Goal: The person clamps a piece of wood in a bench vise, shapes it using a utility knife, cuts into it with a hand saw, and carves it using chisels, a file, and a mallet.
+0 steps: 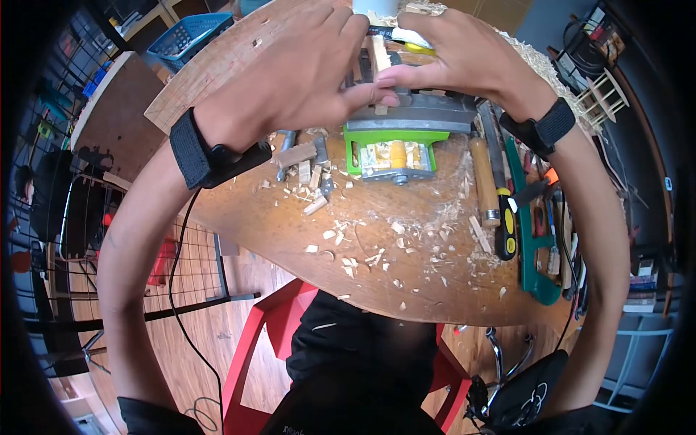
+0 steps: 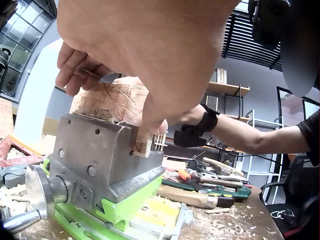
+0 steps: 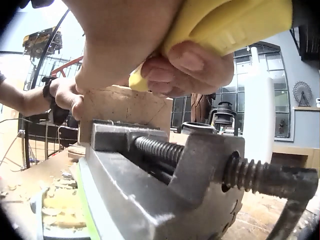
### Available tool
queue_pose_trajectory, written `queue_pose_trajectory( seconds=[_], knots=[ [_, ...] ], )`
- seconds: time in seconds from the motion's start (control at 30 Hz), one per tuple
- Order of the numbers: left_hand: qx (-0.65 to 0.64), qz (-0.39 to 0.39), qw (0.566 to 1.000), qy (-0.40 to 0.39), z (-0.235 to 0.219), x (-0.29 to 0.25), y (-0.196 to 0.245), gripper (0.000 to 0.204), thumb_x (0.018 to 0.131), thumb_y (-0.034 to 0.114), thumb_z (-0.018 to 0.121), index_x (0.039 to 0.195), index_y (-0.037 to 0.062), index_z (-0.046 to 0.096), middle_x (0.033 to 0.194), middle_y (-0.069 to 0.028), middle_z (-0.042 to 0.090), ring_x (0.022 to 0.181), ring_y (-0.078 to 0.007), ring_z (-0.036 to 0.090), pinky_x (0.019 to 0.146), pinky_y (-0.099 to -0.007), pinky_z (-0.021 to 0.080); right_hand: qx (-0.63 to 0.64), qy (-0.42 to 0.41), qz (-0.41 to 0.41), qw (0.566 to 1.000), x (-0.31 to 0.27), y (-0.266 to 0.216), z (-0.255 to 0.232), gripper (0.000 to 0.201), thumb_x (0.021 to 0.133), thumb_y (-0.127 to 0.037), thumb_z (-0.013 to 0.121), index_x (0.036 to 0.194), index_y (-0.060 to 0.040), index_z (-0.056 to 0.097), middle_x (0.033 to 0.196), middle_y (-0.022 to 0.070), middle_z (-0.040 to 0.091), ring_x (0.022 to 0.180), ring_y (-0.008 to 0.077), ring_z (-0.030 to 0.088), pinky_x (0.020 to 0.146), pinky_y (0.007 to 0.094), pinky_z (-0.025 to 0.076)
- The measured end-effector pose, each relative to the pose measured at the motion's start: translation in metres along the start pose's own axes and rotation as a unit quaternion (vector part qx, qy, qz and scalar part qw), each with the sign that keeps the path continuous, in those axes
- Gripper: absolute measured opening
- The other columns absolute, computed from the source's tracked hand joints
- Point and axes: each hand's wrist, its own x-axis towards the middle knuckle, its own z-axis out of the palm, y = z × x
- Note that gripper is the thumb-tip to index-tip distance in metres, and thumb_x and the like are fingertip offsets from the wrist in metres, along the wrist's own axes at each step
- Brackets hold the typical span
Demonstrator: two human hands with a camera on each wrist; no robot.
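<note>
A wooden block (image 1: 380,54) (image 2: 107,102) (image 3: 127,107) stands clamped in the grey jaws of a bench vise (image 1: 420,112) (image 2: 92,150) (image 3: 130,185) with a green base. My right hand (image 1: 464,61) (image 3: 130,45) grips a yellow-handled tool (image 1: 419,48) (image 3: 230,25) above the block, its thumb reaching the block's near end. Across from it, my left hand (image 1: 290,80) (image 2: 145,45) (image 3: 67,95) holds the block, thumb at the near edge and curled fingers toward the far side. The tool's working end is mostly hidden by the hands.
Wood shavings (image 1: 351,264) and small offcuts (image 1: 297,154) lie on the table (image 1: 275,225). Right of the vise are a wooden-handled tool (image 1: 482,174), a yellow-black handle (image 1: 505,232) and a green tool (image 1: 540,268). A blue basket (image 1: 185,40) stands at the back left.
</note>
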Motion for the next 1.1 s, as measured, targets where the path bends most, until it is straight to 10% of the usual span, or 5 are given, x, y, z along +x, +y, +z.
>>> queue_pose_trajectory(
  seconds=[0.57, 0.73, 0.77, 0.97, 1.1],
  knots=[
    [-0.067, -0.021, 0.997, -0.031, -0.006, -0.001, 0.004, 0.090, 0.090, 0.055, 0.064, 0.129, -0.0225, 0.040, 0.121, -0.0372, 0.050, 0.115, -0.0492, 0.051, 0.103, -0.0482, 0.041, 0.071, 0.010, 0.097, 0.993, -0.016, -0.029, 0.010, 0.059, 0.087, -0.060, 0.064, 0.094, -0.0016, 0.072, 0.077, 0.0240, 0.068, 0.073, 0.0392, 0.069, 0.069, 0.0442, 0.054],
    [0.317, 0.072, 0.943, 0.075, -0.030, -0.007, 0.018, 0.106, 0.080, 0.062, 0.071, 0.133, -0.0233, 0.036, 0.131, -0.0381, 0.046, 0.129, -0.0498, 0.042, 0.114, -0.0523, 0.033, -0.044, 0.102, 0.100, 0.989, -0.029, -0.011, 0.007, 0.066, 0.083, -0.067, 0.065, 0.095, -0.0028, 0.072, 0.083, 0.0239, 0.070, 0.079, 0.0408, 0.069, 0.072, 0.0420, 0.054],
    [0.258, -0.052, 0.965, -0.011, -0.043, -0.001, 0.033, 0.112, 0.077, 0.066, 0.072, 0.135, -0.0229, 0.035, 0.134, -0.0372, 0.044, 0.134, -0.0487, 0.037, 0.117, -0.0548, 0.028, -0.073, 0.070, 0.106, 0.989, -0.028, -0.008, 0.001, 0.065, 0.083, -0.065, 0.068, 0.100, -0.0016, 0.072, 0.084, 0.0234, 0.070, 0.079, 0.0406, 0.069, 0.073, 0.0414, 0.054],
    [0.070, -0.015, 0.981, -0.180, -0.085, 0.015, 0.042, 0.096, 0.085, 0.061, 0.069, 0.133, -0.0180, 0.040, 0.124, -0.0340, 0.053, 0.125, -0.0429, 0.048, 0.109, -0.0484, 0.038, -0.018, -0.043, 0.092, 0.995, -0.008, -0.018, -0.022, 0.079, 0.083, -0.068, 0.063, 0.089, 0.0111, 0.066, 0.090, 0.0302, 0.067, 0.084, 0.0450, 0.067, 0.076, 0.0481, 0.054],
    [0.060, 0.030, 0.998, -0.009, -0.020, -0.003, -0.006, 0.069, 0.087, 0.042, 0.073, 0.136, -0.0014, 0.050, 0.127, -0.0223, 0.057, 0.118, -0.0379, 0.056, 0.101, -0.0442, 0.045, -0.032, -0.068, 0.042, 0.996, 0.001, 0.001, -0.018, 0.078, 0.083, -0.068, 0.063, 0.090, 0.0093, 0.065, 0.089, 0.0309, 0.067, 0.082, 0.0457, 0.067, 0.074, 0.0492, 0.054]
  ],
)
